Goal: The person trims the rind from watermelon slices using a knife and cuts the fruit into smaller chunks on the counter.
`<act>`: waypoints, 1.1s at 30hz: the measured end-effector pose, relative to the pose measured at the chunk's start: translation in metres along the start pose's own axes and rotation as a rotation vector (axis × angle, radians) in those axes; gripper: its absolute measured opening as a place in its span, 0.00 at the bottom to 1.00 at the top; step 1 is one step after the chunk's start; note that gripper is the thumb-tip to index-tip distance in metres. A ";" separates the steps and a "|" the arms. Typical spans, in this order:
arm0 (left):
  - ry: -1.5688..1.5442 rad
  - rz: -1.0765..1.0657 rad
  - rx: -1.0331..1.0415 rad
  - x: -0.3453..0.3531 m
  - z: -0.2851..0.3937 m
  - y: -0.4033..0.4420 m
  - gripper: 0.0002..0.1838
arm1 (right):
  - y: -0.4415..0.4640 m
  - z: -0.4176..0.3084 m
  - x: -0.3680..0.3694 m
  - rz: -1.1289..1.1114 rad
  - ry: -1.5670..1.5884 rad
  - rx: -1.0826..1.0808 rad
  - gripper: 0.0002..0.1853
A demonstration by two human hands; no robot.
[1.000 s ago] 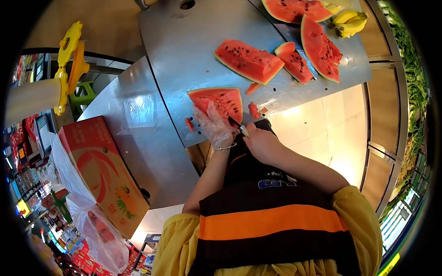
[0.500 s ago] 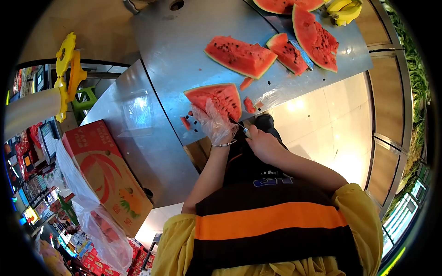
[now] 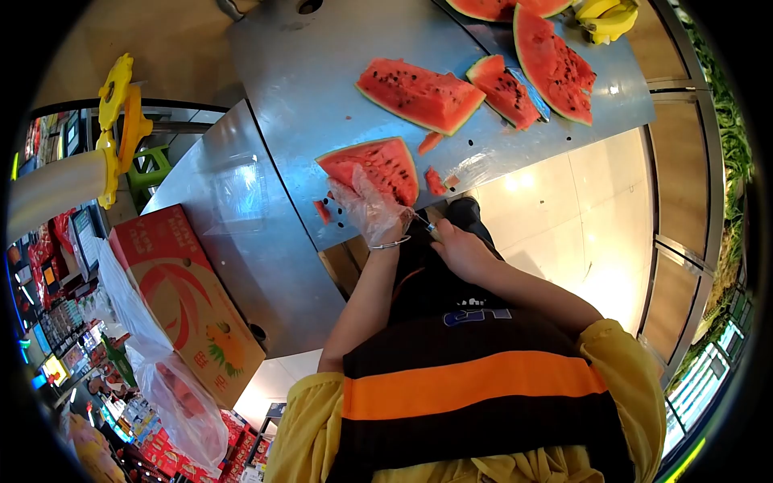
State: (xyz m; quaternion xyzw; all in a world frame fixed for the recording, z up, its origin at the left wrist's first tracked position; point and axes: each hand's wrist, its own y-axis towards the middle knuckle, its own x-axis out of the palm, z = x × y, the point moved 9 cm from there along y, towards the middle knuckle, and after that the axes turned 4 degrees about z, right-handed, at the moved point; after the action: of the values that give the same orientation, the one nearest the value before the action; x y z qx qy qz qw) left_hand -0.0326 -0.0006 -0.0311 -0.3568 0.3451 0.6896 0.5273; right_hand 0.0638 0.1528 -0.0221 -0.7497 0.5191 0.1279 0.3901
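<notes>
My left hand (image 3: pixel 369 203), in a clear plastic glove, grips the near side of a watermelon piece (image 3: pixel 377 161) at the table's front edge. The red flesh faces up and the rind shows along the far side. Close beside it, my right hand (image 3: pixel 465 254) is closed round the pale handle of a knife (image 3: pixel 436 233). The thin blade points toward the left hand and the melon's near corner; its tip is hard to make out. Small red scraps (image 3: pixel 435 182) and dark seeds lie next to the piece.
More watermelon pieces (image 3: pixel 419 95) lie farther back on the metal table (image 3: pixel 298 80), with bananas (image 3: pixel 605 19) at the far right. A clear plastic tray (image 3: pixel 239 193) sits on the left counter. A pineapple-printed carton (image 3: pixel 185 298) stands left, near a yellow-ended roll (image 3: pixel 109 173).
The watermelon piece and my gloved left hand have shifted slightly left. My right hand stays almost in place with the knife.
</notes>
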 end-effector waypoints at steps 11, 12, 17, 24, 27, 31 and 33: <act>-0.209 -0.240 0.306 -0.068 0.025 0.090 0.25 | -0.057 0.010 -0.104 0.010 0.138 0.157 0.16; -0.048 -0.207 0.524 -0.070 0.040 0.095 0.22 | -0.054 0.008 -0.104 0.011 0.136 0.151 0.16; -0.256 -0.714 0.506 -0.021 0.025 0.094 0.22 | -0.036 -0.012 -0.114 0.112 0.153 0.030 0.18; -0.165 -0.412 0.060 -0.040 -0.018 0.042 0.36 | -0.001 -0.048 -0.118 0.110 0.209 0.096 0.18; -0.122 -0.140 0.070 -0.039 -0.013 0.018 0.37 | 0.023 -0.076 -0.118 0.136 0.148 -0.011 0.17; -0.397 0.108 -0.046 -0.043 -0.010 0.001 0.38 | 0.052 -0.105 -0.108 0.058 -0.064 -0.063 0.17; -0.412 0.180 -0.069 -0.046 -0.010 -0.002 0.38 | 0.062 -0.122 -0.102 0.033 -0.106 -0.104 0.17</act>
State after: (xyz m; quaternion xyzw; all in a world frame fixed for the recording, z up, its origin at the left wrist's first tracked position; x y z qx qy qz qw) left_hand -0.0207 -0.0309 0.0027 -0.1939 0.2371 0.8035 0.5105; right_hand -0.0602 0.1252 0.0914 -0.7526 0.5026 0.2005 0.3752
